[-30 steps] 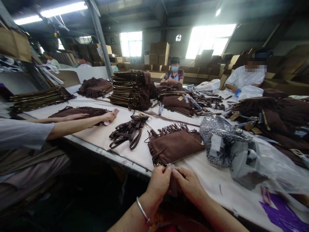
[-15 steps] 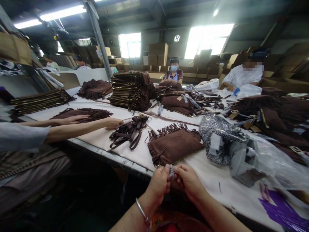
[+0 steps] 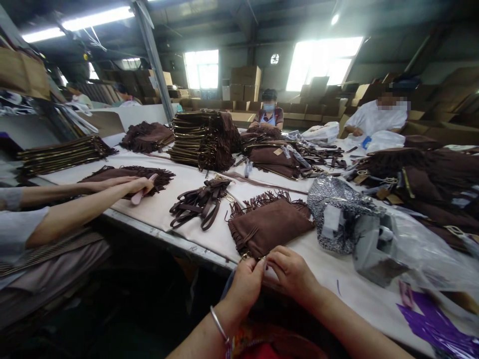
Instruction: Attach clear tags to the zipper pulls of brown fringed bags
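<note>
Brown fringed bag point(image 3: 271, 224) lay flat on the pale-covered table point(image 3: 164, 214), just beyond the fingers, its fringe spread along the far and left edges. Left hand point(image 3: 245, 284) and right hand point(image 3: 294, 271) met at the bag's near edge, fingers of each drawn together in a pinch, tips close to one another. Whatever sat between them was too small to make out. Gold-coloured metal ring point(image 3: 245, 256) showed just beyond the left fingers. Silver bangle point(image 3: 219, 324) on the left wrist.

Left of the fingers and farther off: a heap of dark straps point(image 3: 202, 202). Beyond that, a tall stack of bags point(image 3: 204, 139) with gold-coloured edges. Well to the left, a co-worker's hand point(image 3: 140, 185) held a pink-handled tool point(image 3: 144, 190) over another fringed bag point(image 3: 116, 173).

Right of the fingers: a black-and-white patterned bundle point(image 3: 331, 199) in clear plastic; nearer and farther right, purple plastic point(image 3: 441, 321). Two more people sat across the table, one masked point(image 3: 268, 112), one in white point(image 3: 379, 117).
</note>
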`<action>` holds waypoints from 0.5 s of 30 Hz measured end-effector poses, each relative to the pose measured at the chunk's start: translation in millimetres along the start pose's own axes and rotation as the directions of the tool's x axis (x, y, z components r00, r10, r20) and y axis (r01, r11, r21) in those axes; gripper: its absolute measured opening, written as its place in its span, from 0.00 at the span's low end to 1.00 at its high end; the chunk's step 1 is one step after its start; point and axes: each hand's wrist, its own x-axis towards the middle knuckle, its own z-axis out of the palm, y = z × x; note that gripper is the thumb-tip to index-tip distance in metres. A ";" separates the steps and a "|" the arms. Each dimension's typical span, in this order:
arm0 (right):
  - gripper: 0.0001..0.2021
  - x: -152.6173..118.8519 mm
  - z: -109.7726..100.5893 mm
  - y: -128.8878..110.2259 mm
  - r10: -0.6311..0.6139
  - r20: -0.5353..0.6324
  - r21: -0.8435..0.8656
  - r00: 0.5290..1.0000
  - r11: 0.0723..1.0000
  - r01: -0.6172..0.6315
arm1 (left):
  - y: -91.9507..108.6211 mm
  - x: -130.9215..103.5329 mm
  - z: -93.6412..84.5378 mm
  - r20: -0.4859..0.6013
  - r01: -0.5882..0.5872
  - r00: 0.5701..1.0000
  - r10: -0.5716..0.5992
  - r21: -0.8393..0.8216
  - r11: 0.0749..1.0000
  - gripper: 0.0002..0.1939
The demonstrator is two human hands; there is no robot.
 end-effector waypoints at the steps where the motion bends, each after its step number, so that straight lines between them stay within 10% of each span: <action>1: 0.11 3.9 -0.5 -1.6 -0.001 0.025 -0.025 1.000 1.000 0.001 | -3.1 -1.2 -0.2 -0.028 -0.090 0.995 0.093 0.099 0.991 0.16; 7: 0.08 20.6 -2.0 -12.5 0.227 0.106 0.021 0.968 0.973 -0.230 | -15.2 -7.4 -0.5 -0.039 -0.232 0.968 0.247 0.226 0.946 0.19; 15: 0.10 9.7 4.3 -1.1 0.387 0.001 0.082 0.922 0.919 -0.385 | -11.6 -3.2 -0.9 -0.013 -0.126 0.991 0.130 0.184 0.975 0.16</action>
